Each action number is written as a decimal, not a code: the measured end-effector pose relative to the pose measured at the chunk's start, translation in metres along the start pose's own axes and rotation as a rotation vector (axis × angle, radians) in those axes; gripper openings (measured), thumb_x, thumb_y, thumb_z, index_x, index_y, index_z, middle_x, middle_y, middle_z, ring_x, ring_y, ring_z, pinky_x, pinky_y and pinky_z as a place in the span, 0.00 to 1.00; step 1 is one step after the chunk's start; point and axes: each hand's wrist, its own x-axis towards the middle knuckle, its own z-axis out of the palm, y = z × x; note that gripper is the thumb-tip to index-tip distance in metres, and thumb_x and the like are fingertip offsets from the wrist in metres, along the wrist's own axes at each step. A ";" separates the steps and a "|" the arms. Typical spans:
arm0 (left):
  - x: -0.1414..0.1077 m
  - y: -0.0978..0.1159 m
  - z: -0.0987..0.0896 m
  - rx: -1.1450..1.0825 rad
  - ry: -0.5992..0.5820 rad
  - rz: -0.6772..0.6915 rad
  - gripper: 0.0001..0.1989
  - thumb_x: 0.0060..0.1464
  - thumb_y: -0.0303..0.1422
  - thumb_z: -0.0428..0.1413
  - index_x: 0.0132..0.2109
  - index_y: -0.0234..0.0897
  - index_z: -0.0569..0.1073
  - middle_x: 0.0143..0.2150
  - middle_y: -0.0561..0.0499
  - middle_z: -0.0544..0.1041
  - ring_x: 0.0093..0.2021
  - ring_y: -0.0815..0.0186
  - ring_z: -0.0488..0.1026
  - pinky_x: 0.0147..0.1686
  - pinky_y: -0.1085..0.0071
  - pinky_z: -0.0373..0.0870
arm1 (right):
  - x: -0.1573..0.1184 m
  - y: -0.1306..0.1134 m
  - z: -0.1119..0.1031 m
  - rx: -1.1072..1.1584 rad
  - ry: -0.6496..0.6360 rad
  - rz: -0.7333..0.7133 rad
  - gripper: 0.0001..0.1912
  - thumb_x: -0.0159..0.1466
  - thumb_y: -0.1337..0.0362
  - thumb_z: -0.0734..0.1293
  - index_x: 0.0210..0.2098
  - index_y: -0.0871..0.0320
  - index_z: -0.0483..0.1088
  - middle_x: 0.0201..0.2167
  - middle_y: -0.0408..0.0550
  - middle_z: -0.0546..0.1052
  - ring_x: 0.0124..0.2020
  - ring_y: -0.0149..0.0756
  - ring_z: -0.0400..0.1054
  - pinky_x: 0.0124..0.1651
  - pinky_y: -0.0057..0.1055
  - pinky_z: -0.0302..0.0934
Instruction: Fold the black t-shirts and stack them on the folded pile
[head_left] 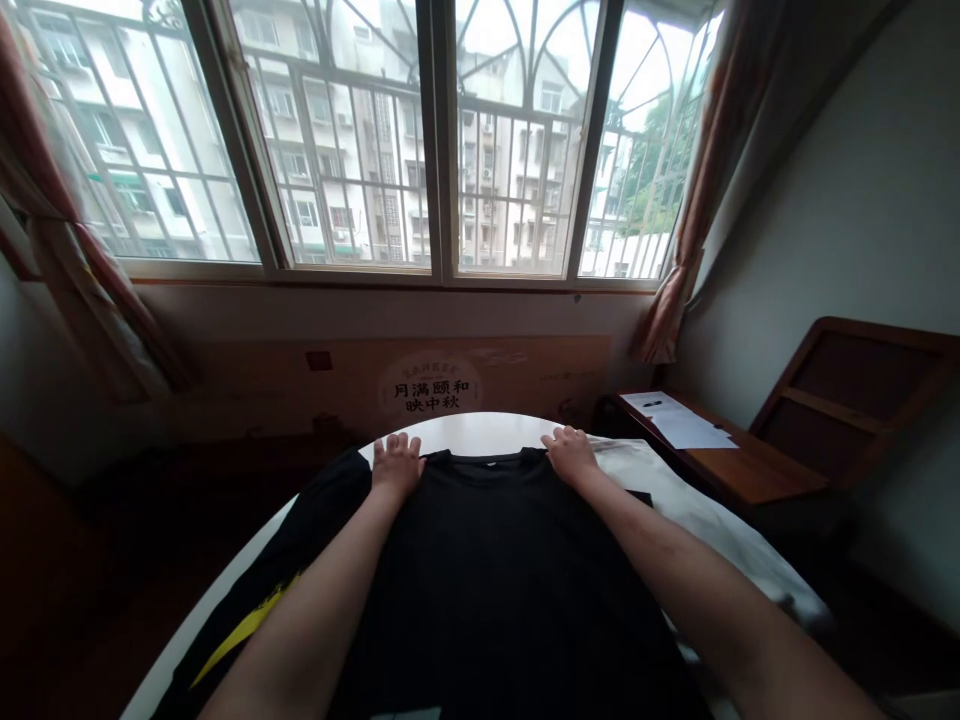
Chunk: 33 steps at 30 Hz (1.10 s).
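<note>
A black T-shirt lies spread on a round white table, its collar toward the far edge. My left hand rests on the shirt's left shoulder, palm down, fingers apart and reaching past the fabric onto the table. On the right shoulder, beside the collar, lies my right hand, its fingers spread a little and flat. Neither hand visibly grips the cloth. Under my left forearm is another dark garment with a yellow stripe. White cloth lies to the right of the black shirt.
Behind the table stands a cardboard panel with printed characters, below a barred window. At right, a wooden chair holds white papers and a dark pen. Curtains hang at both sides of the window.
</note>
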 end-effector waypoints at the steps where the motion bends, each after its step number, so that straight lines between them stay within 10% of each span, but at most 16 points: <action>1: 0.000 0.002 -0.004 0.002 0.010 0.005 0.20 0.62 0.34 0.51 0.57 0.30 0.73 0.61 0.30 0.70 0.63 0.41 0.63 0.63 0.43 0.50 | -0.004 0.000 -0.002 0.003 0.032 -0.007 0.18 0.70 0.64 0.61 0.57 0.56 0.72 0.57 0.60 0.73 0.59 0.52 0.64 0.60 0.46 0.57; 5: -0.011 0.018 -0.034 -0.042 0.006 0.089 0.21 0.64 0.32 0.49 0.59 0.29 0.72 0.69 0.30 0.62 0.69 0.43 0.55 0.67 0.44 0.44 | -0.037 0.003 -0.021 0.094 0.234 -0.070 0.25 0.70 0.61 0.62 0.65 0.51 0.64 0.68 0.56 0.62 0.69 0.51 0.52 0.70 0.53 0.42; 12: -0.087 0.037 -0.120 -0.188 -0.249 0.366 0.15 0.58 0.40 0.57 0.47 0.38 0.80 0.51 0.41 0.79 0.52 0.51 0.74 0.50 0.59 0.70 | -0.186 0.024 -0.060 0.253 0.380 -0.152 0.24 0.69 0.62 0.62 0.64 0.50 0.66 0.69 0.52 0.62 0.72 0.53 0.49 0.71 0.59 0.43; 17: -0.154 0.005 -0.195 -0.447 -0.557 0.361 0.16 0.57 0.40 0.55 0.47 0.40 0.80 0.47 0.47 0.82 0.47 0.56 0.78 0.45 0.67 0.72 | -0.320 0.050 -0.055 0.417 0.333 0.015 0.22 0.68 0.57 0.62 0.61 0.48 0.69 0.66 0.51 0.67 0.70 0.56 0.54 0.68 0.62 0.52; 21: -0.231 -0.033 -0.233 -0.634 -0.424 0.125 0.17 0.59 0.45 0.52 0.45 0.42 0.79 0.42 0.51 0.83 0.41 0.60 0.79 0.40 0.71 0.72 | -0.427 0.058 -0.037 0.748 0.243 0.265 0.20 0.64 0.48 0.66 0.49 0.52 0.75 0.52 0.54 0.78 0.55 0.51 0.73 0.57 0.44 0.70; 27: -0.369 -0.059 -0.230 -0.611 -0.022 -0.333 0.21 0.57 0.49 0.49 0.43 0.40 0.78 0.40 0.47 0.83 0.38 0.58 0.80 0.34 0.71 0.73 | -0.531 0.050 -0.042 1.054 -0.174 0.275 0.20 0.65 0.47 0.66 0.47 0.54 0.74 0.39 0.50 0.80 0.42 0.42 0.77 0.45 0.28 0.72; 33: -0.460 -0.066 -0.192 -0.550 -0.007 -0.404 0.22 0.53 0.45 0.51 0.51 0.40 0.76 0.41 0.45 0.81 0.37 0.57 0.81 0.31 0.69 0.76 | -0.552 0.019 -0.061 1.158 -0.329 0.140 0.40 0.63 0.57 0.68 0.72 0.54 0.54 0.44 0.50 0.79 0.41 0.39 0.76 0.48 0.32 0.71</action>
